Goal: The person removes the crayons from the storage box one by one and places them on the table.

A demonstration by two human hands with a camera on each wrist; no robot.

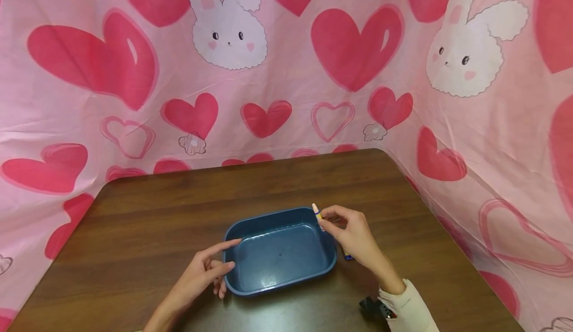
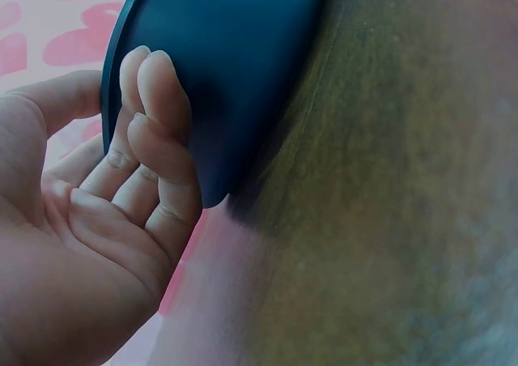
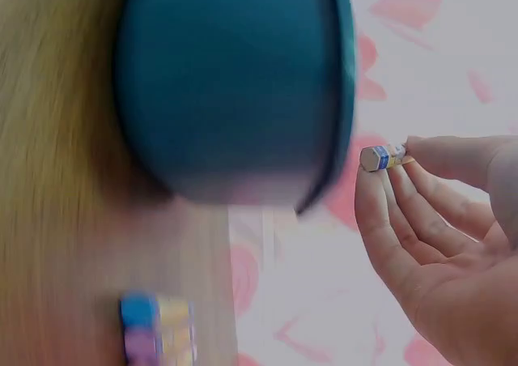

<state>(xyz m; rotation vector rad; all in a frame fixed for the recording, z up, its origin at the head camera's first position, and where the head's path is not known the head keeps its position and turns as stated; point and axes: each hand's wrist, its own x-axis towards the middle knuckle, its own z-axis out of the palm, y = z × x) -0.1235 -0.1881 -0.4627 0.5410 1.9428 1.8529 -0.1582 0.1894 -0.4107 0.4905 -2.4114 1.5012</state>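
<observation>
A blue rectangular plastic basin (image 1: 279, 256) stands on the table with nothing in it. My left hand (image 1: 201, 271) is at its left end. Thumb and index finger reach straight over the rim, while the other fingers bend loosely beside the outer wall (image 2: 235, 66). Between thumb and fingertips, my right hand (image 1: 355, 235) pinches a crayon (image 1: 317, 213) with a pale peach tip and a yellow and blue wrapper. The crayon is upright over the basin's far right corner. Its flat end faces the camera in the right wrist view, above the curled palm (image 3: 445, 285).
A blurred group of blue, purple and yellow pieces (image 3: 158, 329) lies on the brown wooden table (image 1: 147, 232) right of the basin, mostly hidden under my right hand in the head view. Pink cloth (image 1: 286, 73) with hearts and rabbits hangs behind the table and along its sides.
</observation>
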